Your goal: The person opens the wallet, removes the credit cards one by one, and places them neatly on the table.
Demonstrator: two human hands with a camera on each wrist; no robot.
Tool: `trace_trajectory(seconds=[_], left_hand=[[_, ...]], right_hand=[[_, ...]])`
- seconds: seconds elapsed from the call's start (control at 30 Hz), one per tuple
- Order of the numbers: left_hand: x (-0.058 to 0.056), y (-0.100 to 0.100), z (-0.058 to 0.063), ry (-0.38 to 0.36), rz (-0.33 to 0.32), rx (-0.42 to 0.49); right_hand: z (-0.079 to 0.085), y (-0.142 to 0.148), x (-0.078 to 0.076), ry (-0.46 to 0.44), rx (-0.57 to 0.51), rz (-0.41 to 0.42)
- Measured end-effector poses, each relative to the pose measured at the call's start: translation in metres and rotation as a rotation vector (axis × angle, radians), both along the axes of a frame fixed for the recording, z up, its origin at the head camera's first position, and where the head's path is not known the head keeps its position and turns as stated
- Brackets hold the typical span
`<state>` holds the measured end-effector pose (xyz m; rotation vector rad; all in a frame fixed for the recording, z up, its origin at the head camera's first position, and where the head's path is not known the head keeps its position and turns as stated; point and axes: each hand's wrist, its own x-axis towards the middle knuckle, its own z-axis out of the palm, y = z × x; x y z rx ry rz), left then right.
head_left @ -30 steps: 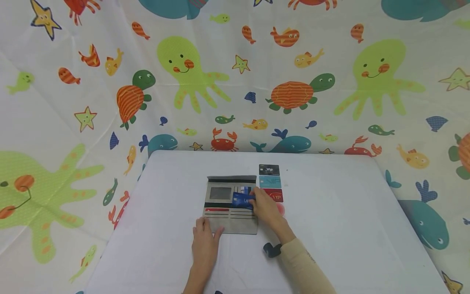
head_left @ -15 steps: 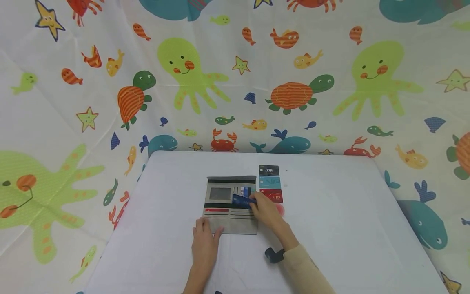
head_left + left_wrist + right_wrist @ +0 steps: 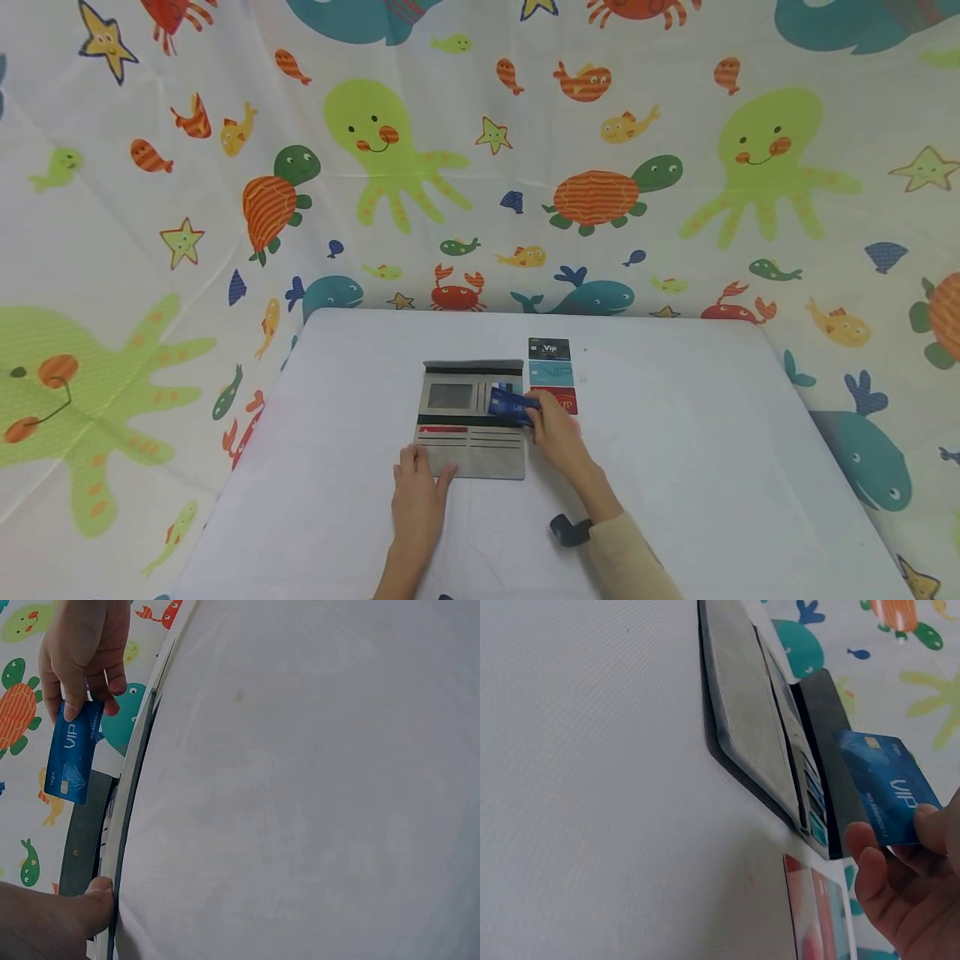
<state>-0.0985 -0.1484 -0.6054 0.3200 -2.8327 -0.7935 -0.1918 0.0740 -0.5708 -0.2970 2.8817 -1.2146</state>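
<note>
One left hand (image 3: 420,500) in head view, resting on the near left corner of an open wallet (image 3: 489,462), thumb spread from fingers. Right hand (image 3: 561,437) pinching a blue card (image 3: 510,405) over the wallet's right half. Black card (image 3: 549,349), teal card (image 3: 551,373) and red card (image 3: 567,400) alongside, in a column on the worktop (image 3: 690,425). Left wrist view: thumb against the wallet's edge. Right wrist view: blue card between thumb and fingers, chip end outward.

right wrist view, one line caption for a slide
A right hand pinches a blue VIP card near an open grey wallet.
</note>
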Motion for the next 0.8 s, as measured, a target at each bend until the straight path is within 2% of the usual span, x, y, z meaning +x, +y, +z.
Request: trace_trajectory(seconds=[0.2, 0.5, 0.67, 0.8], left_hand=[[0.000, 0.000, 0.000, 0.005, -0.006, -0.010], [-0.001, 0.000, -0.001, 0.006, -0.011, -0.013], [-0.001, 0.000, 0.000, 0.011, -0.015, -0.013], [-0.002, -0.001, -0.001, 0.016, -0.013, -0.017]], right_hand=[[-0.003, 0.009, 0.004, -0.018, -0.067, -0.073], [-0.005, 0.025, 0.014, 0.058, -0.214, -0.188], [-0.010, 0.034, 0.022, 0.062, -0.226, -0.259], [-0.013, 0.040, 0.030, 0.021, -0.224, -0.301]])
